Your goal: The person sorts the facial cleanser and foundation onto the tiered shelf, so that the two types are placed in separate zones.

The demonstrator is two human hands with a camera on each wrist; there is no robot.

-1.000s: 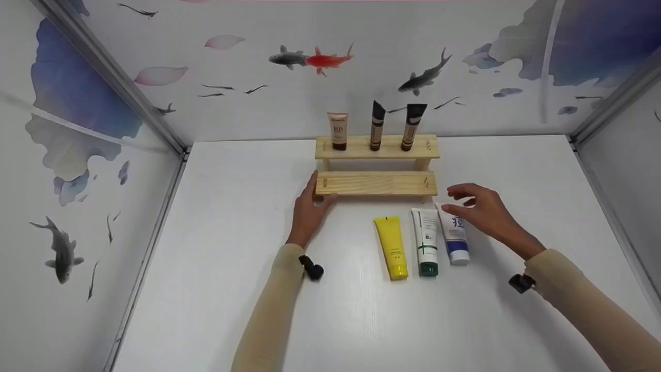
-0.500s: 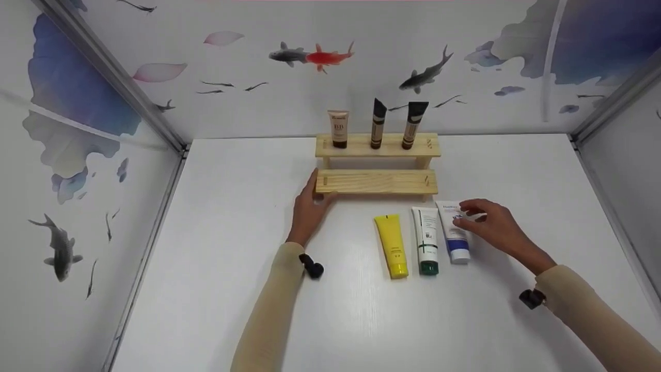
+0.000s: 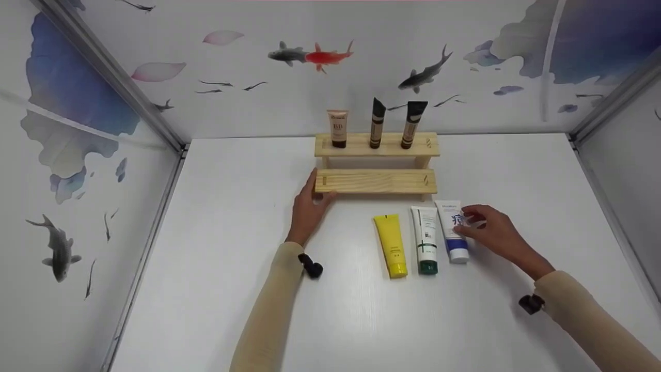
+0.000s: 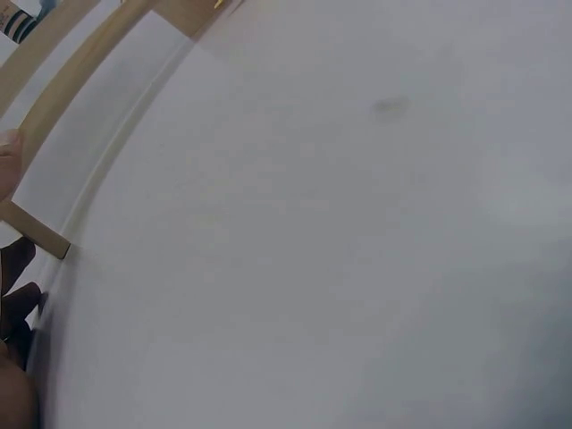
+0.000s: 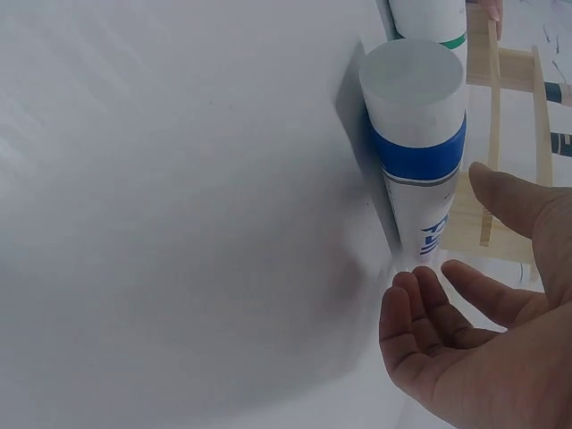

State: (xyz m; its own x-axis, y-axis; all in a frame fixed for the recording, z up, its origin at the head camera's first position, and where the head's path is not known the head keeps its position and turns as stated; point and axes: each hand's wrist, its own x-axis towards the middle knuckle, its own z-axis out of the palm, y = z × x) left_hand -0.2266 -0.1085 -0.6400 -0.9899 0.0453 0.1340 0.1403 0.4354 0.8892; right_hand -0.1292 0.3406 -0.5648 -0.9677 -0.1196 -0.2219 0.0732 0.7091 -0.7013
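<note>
A two-tier wooden display rack (image 3: 376,181) stands at the back of the table. My left hand (image 3: 308,212) grips the left end of its lower shelf, the thumb along the front edge; the left wrist view catches only a few fingers (image 4: 18,308) by the rack's leg. A white squeeze tube with a blue band (image 3: 452,232) lies on the table, right of the others. Over its right side hovers my right hand (image 3: 490,230), thumb and fingers spread apart. In the right wrist view the fingertips are close beside the tube's body (image 5: 420,161).
A yellow tube (image 3: 391,246) and a white tube with a green cap (image 3: 426,240) lie left of the blue-banded one. On the upper shelf stand a beige BB tube (image 3: 339,129) and two dark-topped tubes (image 3: 377,124). Printed walls (image 3: 361,31) enclose the table.
My right hand has moved down and slightly right from the blue-banded tube's upper end to beside its middle. My left hand has kept its grip on the rack.
</note>
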